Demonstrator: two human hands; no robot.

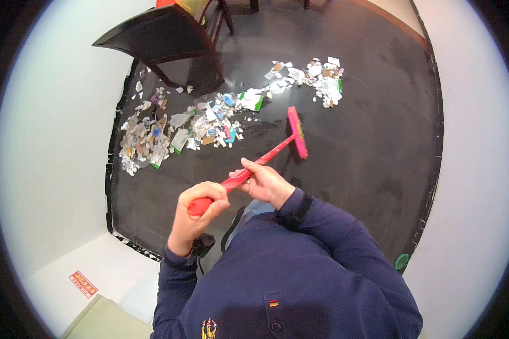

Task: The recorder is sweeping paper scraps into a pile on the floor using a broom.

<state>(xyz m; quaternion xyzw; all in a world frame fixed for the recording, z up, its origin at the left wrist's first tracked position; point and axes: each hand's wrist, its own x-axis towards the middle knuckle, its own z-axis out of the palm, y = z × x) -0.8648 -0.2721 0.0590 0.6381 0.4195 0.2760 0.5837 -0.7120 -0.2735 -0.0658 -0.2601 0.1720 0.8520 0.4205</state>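
Both my hands are on the red handle of a broom [273,153]. My left hand [199,212] grips it near its rounded end, fingers wrapped over the top. Farther down the shaft, my right hand [265,182] holds it with the thumb along the upper side. The pink broom head [297,132], with some yellow-green bristles, is over the dark floor beyond my hands. Left of it spreads a heap of paper scraps and plastic wrappers [212,120]. More scraps form a pile [146,142] at the far left, and another pile [326,78] lies beyond the broom head.
A dark wooden chair [174,38] stands at the upper left, a few scraps near its legs. White walls [59,127] border the floor on both sides. A green round object [401,261] is by the right wall. A pale green cushion-like thing [106,320] shows at lower left.
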